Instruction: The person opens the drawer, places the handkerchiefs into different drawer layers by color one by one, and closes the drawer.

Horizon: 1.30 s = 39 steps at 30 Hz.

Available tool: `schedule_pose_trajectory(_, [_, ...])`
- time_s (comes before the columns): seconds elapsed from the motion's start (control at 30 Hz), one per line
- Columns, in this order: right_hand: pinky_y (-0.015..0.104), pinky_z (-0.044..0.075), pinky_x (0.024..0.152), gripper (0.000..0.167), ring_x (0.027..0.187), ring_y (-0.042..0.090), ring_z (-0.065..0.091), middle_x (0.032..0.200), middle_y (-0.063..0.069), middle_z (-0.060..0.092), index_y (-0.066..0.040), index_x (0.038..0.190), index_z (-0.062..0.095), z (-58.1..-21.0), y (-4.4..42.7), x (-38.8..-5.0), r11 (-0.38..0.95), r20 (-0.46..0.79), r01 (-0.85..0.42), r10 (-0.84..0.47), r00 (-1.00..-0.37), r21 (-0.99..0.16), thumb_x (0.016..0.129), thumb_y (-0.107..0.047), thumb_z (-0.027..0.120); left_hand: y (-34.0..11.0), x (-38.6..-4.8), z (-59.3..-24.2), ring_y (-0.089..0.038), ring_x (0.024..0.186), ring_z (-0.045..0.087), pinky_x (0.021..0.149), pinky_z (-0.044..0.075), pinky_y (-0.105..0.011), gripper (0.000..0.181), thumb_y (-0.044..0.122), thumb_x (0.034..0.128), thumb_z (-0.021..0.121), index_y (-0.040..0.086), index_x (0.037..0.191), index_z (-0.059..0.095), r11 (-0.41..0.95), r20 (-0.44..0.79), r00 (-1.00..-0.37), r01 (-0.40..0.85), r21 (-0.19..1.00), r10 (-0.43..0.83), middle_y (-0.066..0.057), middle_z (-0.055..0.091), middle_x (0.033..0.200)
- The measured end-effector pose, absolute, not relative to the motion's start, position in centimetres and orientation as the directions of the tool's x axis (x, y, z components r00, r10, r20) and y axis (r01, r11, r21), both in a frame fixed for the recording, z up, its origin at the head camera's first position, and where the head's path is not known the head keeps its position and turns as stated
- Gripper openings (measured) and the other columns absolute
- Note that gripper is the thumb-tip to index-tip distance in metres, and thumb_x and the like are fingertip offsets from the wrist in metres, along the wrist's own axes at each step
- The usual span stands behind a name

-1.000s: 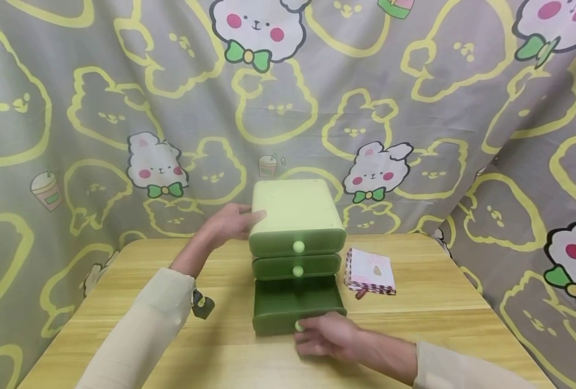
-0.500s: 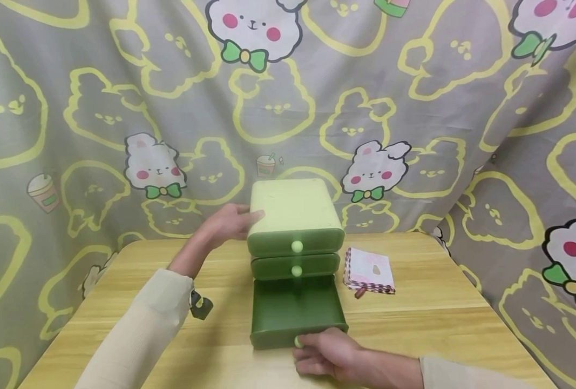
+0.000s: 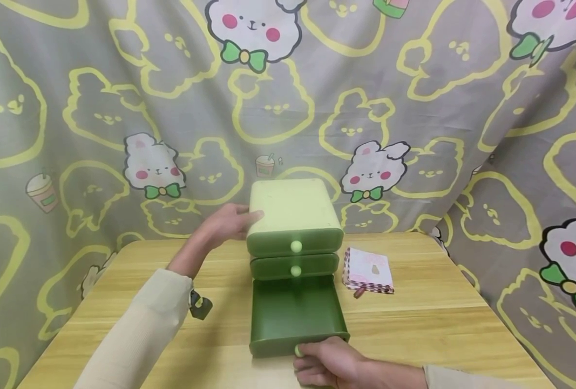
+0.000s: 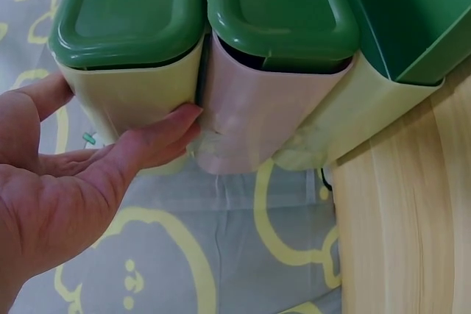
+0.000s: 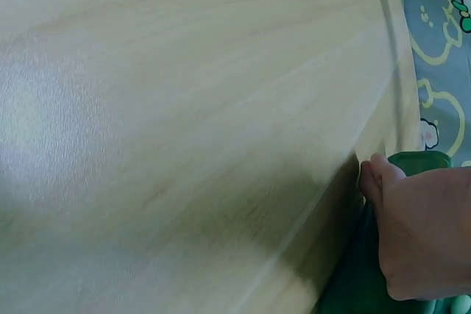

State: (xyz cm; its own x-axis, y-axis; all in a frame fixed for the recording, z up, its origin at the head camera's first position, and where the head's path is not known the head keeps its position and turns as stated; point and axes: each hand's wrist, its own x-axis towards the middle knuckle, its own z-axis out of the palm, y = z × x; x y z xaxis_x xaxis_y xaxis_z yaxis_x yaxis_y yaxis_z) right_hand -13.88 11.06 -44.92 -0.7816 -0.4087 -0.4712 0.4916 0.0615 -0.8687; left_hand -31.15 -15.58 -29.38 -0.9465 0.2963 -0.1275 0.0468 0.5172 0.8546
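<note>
A small drawer cabinet (image 3: pixel 292 205) with a pale yellow top and green drawers stands on the table. Its bottom drawer (image 3: pixel 297 313) is pulled far out and shows a bare green inside; the two drawers above are closed. My right hand (image 3: pixel 333 362) pinches the round light-green knob (image 3: pixel 299 350) of that drawer. In the right wrist view, the right hand (image 5: pixel 427 233) hides the knob. With straight fingers, my left hand (image 3: pixel 226 222) rests against the cabinet's upper left side. The left wrist view shows its fingers (image 4: pixel 158 134) touching the yellow side wall (image 4: pixel 132 93), beside a pink middle section (image 4: pixel 246 108).
A folded white and pink cloth (image 3: pixel 369 269) with a checked edge lies right of the cabinet on the wooden table (image 3: pixel 428 324). A patterned grey curtain (image 3: pixel 288 81) hangs behind and at the sides. A dark tag-like piece (image 3: pixel 200 306) hangs at the left cuff.
The bottom drawer has slid further out toward me, with my right hand on its knob moving along. My left hand stays at the cabinet's side.
</note>
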Motion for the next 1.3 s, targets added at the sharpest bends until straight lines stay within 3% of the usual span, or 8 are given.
schedule_pose_trajectory(0.43, [0.025,0.064,0.068,0.035,0.072,0.013,0.073,0.091,0.013,0.076,0.006,0.105,0.071,-43.5,11.5,-14.1,0.250,-0.484,0.414,-0.479,-0.732,-0.875,0.100,-0.028,0.061,-15.9,-31.0,-29.5,-0.036,0.127,0.061,0.108,0.052,-0.047,0.069,0.048,0.1017,0.057,0.001,0.150,0.045,0.517,-0.126,-0.946,0.048,0.855,0.297,-0.021,0.058,0.143])
schedule_pose_trajectory(0.73, [0.038,0.065,0.074,0.038,0.079,0.025,0.074,0.096,0.025,0.074,0.009,0.107,0.071,-40.1,13.1,-17.1,0.346,-0.418,0.237,-0.698,-0.582,-0.908,0.103,-0.026,0.056,-16.0,-31.2,-29.6,-0.036,0.126,0.061,0.107,0.052,-0.047,0.067,0.046,0.1023,0.057,0.000,0.149,0.046,0.504,-0.121,-0.943,0.055,0.862,0.310,-0.022,0.059,0.141])
schedule_pose_trajectory(1.0, [0.042,0.064,0.083,0.037,0.087,0.029,0.073,0.101,0.023,0.073,0.011,0.117,0.066,-36.7,14.2,-21.1,0.320,-0.350,0.181,-0.620,-0.703,-0.930,0.100,-0.022,0.059,-15.8,-31.2,-29.5,-0.035,0.126,0.062,0.108,0.052,-0.047,0.069,0.048,0.1018,0.057,0.001,0.151,0.045,0.509,-0.122,-0.945,0.053,0.859,0.303,-0.020,0.059,0.142])
schedule_pose_trajectory(1.3, [0.043,0.063,0.089,0.041,0.093,0.028,0.074,0.102,0.017,0.074,0.017,0.123,0.059,-34.0,17.5,-25.1,0.284,-0.268,0.116,-0.584,-0.766,-0.952,0.102,-0.018,0.055,-15.7,-31.2,-29.5,-0.035,0.127,0.061,0.109,0.051,-0.047,0.069,0.048,0.1017,0.057,0.002,0.152,0.044,0.503,-0.132,-0.943,0.042,0.863,0.307,-0.020,0.058,0.144])
